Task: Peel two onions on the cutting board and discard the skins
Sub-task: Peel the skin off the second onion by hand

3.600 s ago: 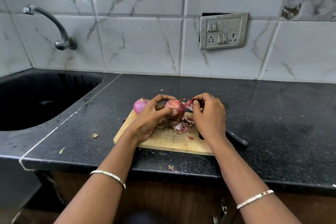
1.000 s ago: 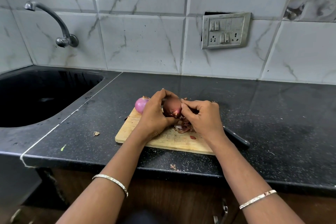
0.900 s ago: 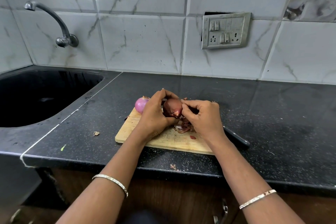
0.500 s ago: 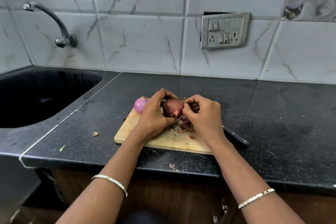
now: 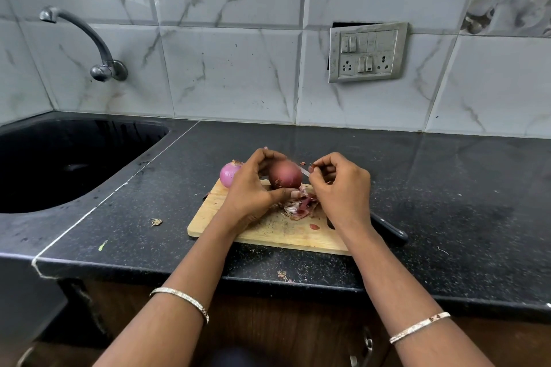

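While the dark red onion (image 5: 285, 174) is held over the far part of the cutting board (image 5: 268, 234), it is gripped by the left hand (image 5: 253, 188), with the fingers (image 5: 268, 155) curled over its top and the thumb pressed in beneath it. Just to its right, a thin pale strip of skin (image 5: 304, 171) is pinched between the thumb and fingertips of the right hand (image 5: 343, 188) and is seen running back to the onion's side. The second onion (image 5: 229, 173), a lighter pink, is found at the board's far left corner, partly hidden behind the left hand. A heap of peeled skins (image 5: 301, 205) is piled on the board between the hands, and one red scrap (image 5: 314, 227) is seen nearer the front edge. A black knife handle (image 5: 389, 231) is shown projecting from behind the right wrist onto the dark desk (image 5: 447, 188), beside the black sink (image 5: 59, 164).
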`<state>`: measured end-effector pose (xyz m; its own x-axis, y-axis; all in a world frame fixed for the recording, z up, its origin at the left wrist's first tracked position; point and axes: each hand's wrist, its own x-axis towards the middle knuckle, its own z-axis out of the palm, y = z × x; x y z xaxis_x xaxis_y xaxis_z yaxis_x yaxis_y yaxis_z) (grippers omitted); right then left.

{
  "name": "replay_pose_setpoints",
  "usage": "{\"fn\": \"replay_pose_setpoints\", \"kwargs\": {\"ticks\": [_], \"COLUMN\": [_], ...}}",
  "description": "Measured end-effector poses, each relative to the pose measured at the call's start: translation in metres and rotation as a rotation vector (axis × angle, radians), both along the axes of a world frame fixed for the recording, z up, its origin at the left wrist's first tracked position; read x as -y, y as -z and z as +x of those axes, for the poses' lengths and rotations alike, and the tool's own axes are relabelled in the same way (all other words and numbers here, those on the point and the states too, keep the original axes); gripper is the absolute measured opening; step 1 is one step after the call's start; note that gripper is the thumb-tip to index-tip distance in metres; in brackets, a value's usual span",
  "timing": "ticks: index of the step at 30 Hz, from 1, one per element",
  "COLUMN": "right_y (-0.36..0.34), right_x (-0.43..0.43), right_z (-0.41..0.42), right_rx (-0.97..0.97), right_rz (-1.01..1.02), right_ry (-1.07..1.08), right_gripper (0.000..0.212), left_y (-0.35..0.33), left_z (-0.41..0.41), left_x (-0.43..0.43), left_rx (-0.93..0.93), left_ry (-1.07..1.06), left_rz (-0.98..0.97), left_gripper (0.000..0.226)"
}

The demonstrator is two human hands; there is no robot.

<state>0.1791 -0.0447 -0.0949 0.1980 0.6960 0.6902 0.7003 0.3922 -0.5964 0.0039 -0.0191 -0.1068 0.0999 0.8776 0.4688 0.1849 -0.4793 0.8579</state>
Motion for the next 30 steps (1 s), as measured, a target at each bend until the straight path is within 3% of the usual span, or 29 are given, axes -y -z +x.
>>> {"fn": "replay_pose_setpoints", "kwargs": {"ticks": [5, 9, 16, 30], "right_y": [-0.0008, -0.0019, -0.0017, 0.0010], "right_x": [0.0001, 0.0035, 0.0019, 0.0018], "right_z": [-0.0019, -0.0059, -0.0063, -0.0064], "right_rx": [0.042, 0.053, -0.024, 0.032], "right_rz": [0.011, -0.029, -0.081, 0.013], "right_ry": [-0.062, -0.148, -0.237, -0.169], "right_gripper": [0.007, 0.024, 0.018, 0.005], "left_y": [-0.0014, -0.0023, -0.0042, -0.0025], "left_z": [0.0004, 0.0014, 0.0007, 0.0009], "left_x": [0.0013, 0.0040, 0.0068, 0.0038], "left_rx": [-0.047, -0.125, -0.176, -0.190], "left_ry": [-0.030, -0.082, -0.113, -0.103], "left_rz": [0.032, 0.112, 0.162, 0.140], "left_gripper": [0.070, 0.063, 0.061, 0.067]}}
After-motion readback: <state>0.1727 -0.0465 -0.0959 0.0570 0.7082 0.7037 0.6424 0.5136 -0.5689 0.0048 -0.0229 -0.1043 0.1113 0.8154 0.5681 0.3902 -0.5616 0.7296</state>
